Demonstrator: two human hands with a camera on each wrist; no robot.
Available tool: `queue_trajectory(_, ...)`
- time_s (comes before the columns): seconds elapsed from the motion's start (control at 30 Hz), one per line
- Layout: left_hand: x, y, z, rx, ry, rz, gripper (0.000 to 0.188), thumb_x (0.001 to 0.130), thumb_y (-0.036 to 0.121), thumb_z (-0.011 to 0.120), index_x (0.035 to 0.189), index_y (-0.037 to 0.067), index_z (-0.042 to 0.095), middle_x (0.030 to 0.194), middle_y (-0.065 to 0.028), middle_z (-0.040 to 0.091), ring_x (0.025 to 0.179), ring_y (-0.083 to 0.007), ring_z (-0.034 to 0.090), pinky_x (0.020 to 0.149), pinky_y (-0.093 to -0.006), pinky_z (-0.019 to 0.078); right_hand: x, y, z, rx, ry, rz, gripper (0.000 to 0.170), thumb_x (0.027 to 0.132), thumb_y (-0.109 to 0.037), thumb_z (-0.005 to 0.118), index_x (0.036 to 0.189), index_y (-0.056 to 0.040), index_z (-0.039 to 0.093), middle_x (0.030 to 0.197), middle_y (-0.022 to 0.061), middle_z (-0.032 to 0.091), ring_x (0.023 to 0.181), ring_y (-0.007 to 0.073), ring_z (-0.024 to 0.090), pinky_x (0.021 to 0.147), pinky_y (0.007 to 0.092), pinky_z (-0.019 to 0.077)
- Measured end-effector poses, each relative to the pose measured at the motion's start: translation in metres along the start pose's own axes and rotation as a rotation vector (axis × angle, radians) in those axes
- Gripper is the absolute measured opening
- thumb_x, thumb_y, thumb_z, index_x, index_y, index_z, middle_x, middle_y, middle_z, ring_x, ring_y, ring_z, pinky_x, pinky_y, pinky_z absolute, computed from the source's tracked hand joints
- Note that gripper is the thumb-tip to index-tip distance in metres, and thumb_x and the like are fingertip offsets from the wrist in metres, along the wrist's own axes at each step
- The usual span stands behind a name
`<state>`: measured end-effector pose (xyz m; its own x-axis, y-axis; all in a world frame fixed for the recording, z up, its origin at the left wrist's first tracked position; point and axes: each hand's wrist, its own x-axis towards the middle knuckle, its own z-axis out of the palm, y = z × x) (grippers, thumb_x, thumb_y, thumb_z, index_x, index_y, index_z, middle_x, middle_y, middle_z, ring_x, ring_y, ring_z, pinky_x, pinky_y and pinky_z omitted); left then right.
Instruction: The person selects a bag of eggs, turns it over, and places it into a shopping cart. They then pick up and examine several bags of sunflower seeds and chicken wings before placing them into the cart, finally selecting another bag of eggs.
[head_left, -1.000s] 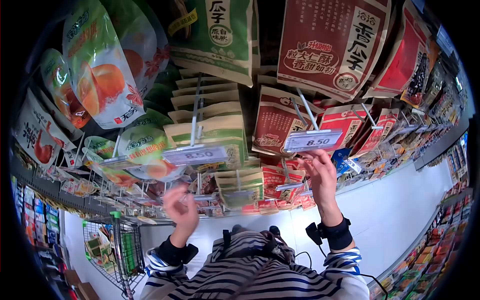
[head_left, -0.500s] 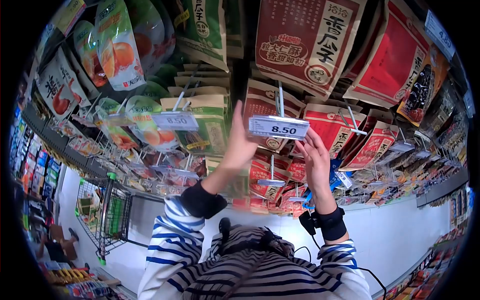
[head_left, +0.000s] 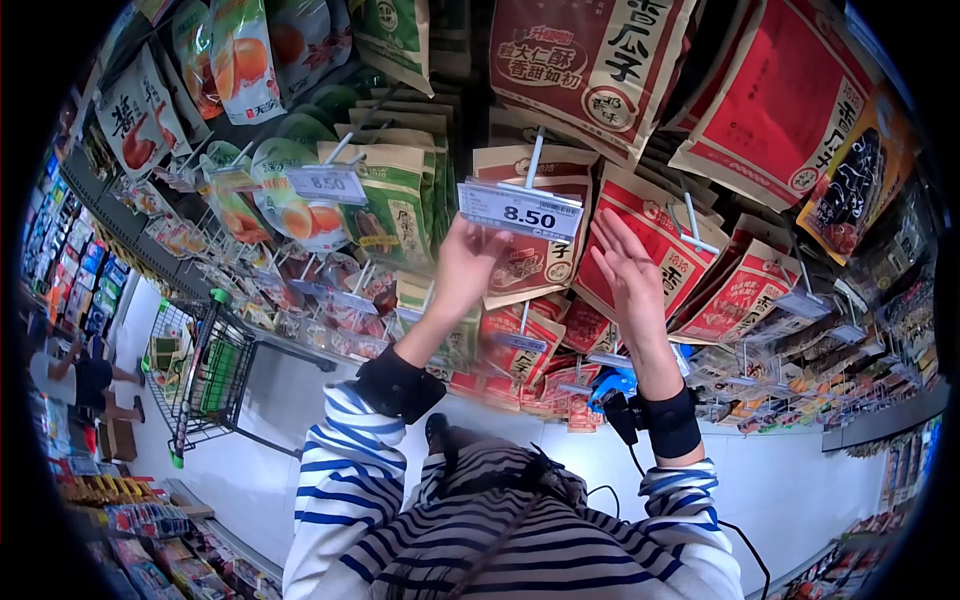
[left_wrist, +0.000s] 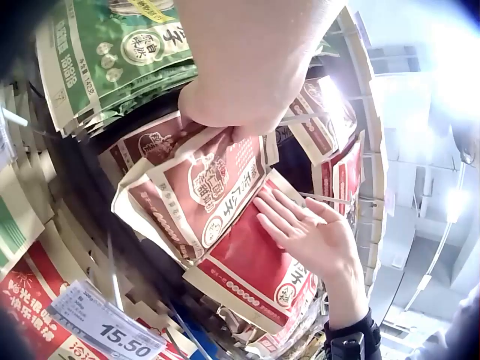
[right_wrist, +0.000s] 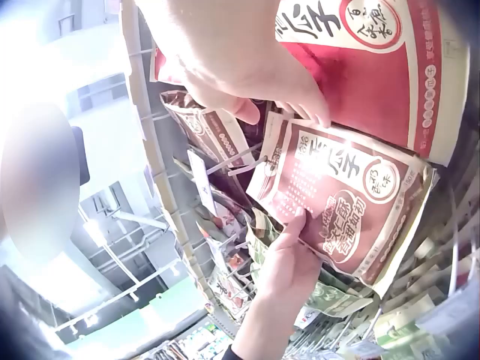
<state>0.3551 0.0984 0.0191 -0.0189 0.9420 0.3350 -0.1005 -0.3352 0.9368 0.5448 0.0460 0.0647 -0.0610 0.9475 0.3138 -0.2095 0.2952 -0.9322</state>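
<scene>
Behind the 8.50 price tag point(head_left: 520, 212) hangs a brown packet point(head_left: 515, 270). My left hand point(head_left: 465, 265) holds its left edge; in the right wrist view the thumb of this hand point(right_wrist: 289, 270) lies on the front of the brown packet point(right_wrist: 345, 202), the other fingers hidden behind it. My right hand point(head_left: 635, 285) has its fingers extended at the packet's right side, in front of a red packet point(head_left: 680, 240). In the left wrist view the right hand point(left_wrist: 315, 240) shows its palm, fingertips close to the brown packet point(left_wrist: 206, 187).
Large brown point(head_left: 590, 70) and red packets point(head_left: 775, 100) hang above. Green packets point(head_left: 390, 200) hang at the left, with metal hooks and price tags jutting out between rows. A shopping cart point(head_left: 215, 370) stands at the lower left, and people are further left.
My left hand has come rightward and up, taking hold of the brown packet. The right hand has left the 8.50 tag and stands to its right. The head view has shifted.
</scene>
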Motion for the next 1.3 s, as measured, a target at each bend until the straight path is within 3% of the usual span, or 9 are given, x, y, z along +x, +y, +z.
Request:
queue_trajectory(0.33, -0.006, 0.001, -0.03, -0.11, -0.098, 0.098, 0.027, 0.076, -0.003, 0.054, 0.102, -0.001, 0.043, 0.094, -0.006, 0.055, 0.088, -0.0095, 0.051, 0.08, -0.0215, 0.0381, 0.025, 0.005, 0.013, 0.095, 0.164, 0.073, 0.056, 0.084, -0.027, 0.038, 0.13, 0.0006, 0.02, 0.133, 0.0128, 0.027, 0.124, 0.0204, 0.022, 0.1, 0.0311, 0.014)
queue_trajectory(0.47, -0.008, 0.009, -0.037, -0.088, -0.145, 0.059, 0.025, 0.077, 0.0, 0.054, 0.1, -0.001, 0.043, 0.091, -0.0045, 0.055, 0.082, -0.0072, 0.051, 0.076, -0.0198, 0.0392, 0.047, 0.019, 0.01, 0.205, 0.224, 0.076, 0.053, 0.084, -0.02, 0.039, 0.129, 0.0025, 0.022, 0.132, 0.0103, 0.03, 0.117, 0.0151, 0.031, 0.093, 0.0239, 0.0219)
queue_trajectory(0.6, -0.009, 0.015, -0.043, -0.092, -0.183, 0.009, 0.022, 0.078, 0.001, 0.053, 0.098, -0.002, 0.043, 0.09, -0.0044, 0.055, 0.08, -0.0065, 0.051, 0.074, -0.0188, 0.0404, 0.062, 0.002, 0.031, 0.175, 0.364, 0.013, 0.045, 0.08, -0.012, 0.043, 0.12, 0.0056, 0.035, 0.122, 0.0161, 0.04, 0.106, 0.0179, 0.042, 0.089, 0.0275, 0.0321)
queue_trajectory(0.7, -0.009, 0.019, -0.044, -0.143, -0.239, 0.003, 0.023, 0.079, 0.002, 0.052, 0.1, -0.002, 0.042, 0.091, -0.005, 0.054, 0.082, -0.0069, 0.051, 0.075, -0.019, 0.0404, 0.066, -0.006, 0.036, 0.056, 0.359, -0.05, 0.052, 0.078, -0.011, 0.047, 0.123, 0.0071, 0.028, 0.118, 0.0175, 0.042, 0.109, 0.0216, 0.042, 0.086, 0.0293, 0.0358)
queue_trajectory(0.73, -0.008, 0.019, -0.045, -0.156, -0.266, 0.005, 0.024, 0.079, 0.002, 0.053, 0.1, -0.002, 0.042, 0.092, -0.005, 0.054, 0.082, -0.007, 0.051, 0.075, -0.0191, 0.0405, 0.071, -0.003, 0.035, 0.172, 0.456, -0.069, 0.035, 0.073, -0.003, 0.056, 0.107, 0.0028, 0.048, 0.104, 0.0097, 0.054, 0.094, 0.0157, 0.05, 0.083, 0.0254, 0.0365)
queue_trajectory(0.9, -0.006, 0.016, -0.05, -0.236, -0.361, -0.061, 0.027, 0.08, 0.003, 0.052, 0.104, -0.001, 0.041, 0.093, -0.0053, 0.054, 0.083, -0.0065, 0.052, 0.072, -0.0181, 0.0421, 0.094, 0.012, 0.023, -0.02, 0.404, -0.167, 0.027, 0.075, 0.0, 0.057, 0.101, 0.0005, 0.051, 0.092, 0.0053, 0.058, 0.083, 0.0124, 0.053, 0.074, 0.0229, 0.0403)
queue_trajectory(0.97, -0.004, 0.011, -0.048, -0.243, -0.372, -0.082, 0.029, 0.079, 0.002, 0.053, 0.104, -0.002, 0.04, 0.093, -0.0067, 0.055, 0.084, -0.0077, 0.053, 0.071, -0.0189, 0.0435, 0.087, 0.012, 0.029, 0.069, 0.22, -0.198, 0.021, 0.075, -0.001, 0.057, 0.096, 0.0004, 0.053, 0.088, 0.0065, 0.059, 0.078, 0.0133, 0.055, 0.07, 0.0224, 0.0423)
queue_trajectory(1.03, 0.0, 0.008, -0.048, -0.084, -0.351, -0.087, 0.029, 0.077, 0.001, 0.053, 0.104, -0.002, 0.041, 0.092, -0.0073, 0.055, 0.083, -0.0086, 0.053, 0.072, -0.0202, 0.044, 0.081, -0.008, 0.057, -0.04, 0.47, 0.062, 0.021, 0.079, -0.007, 0.053, 0.098, 0.0024, 0.05, 0.098, 0.0131, 0.056, 0.087, 0.0203, 0.056, 0.075, 0.0277, 0.0444)
queue_trajectory(1.3, 0.008, 0.005, -0.05, -0.091, -0.309, -0.033, 0.024, 0.078, 0.003, 0.055, 0.098, 0.0, 0.043, 0.092, -0.0077, 0.055, 0.086, -0.0099, 0.052, 0.074, -0.023, 0.0419, 0.086, 0.017, 0.006, 0.25, 0.365, 0.134, 0.036, 0.087, -0.024, 0.037, 0.116, -0.0017, 0.039, 0.115, 0.0178, 0.045, 0.095, 0.0289, 0.052, 0.08, 0.0387, 0.0455)
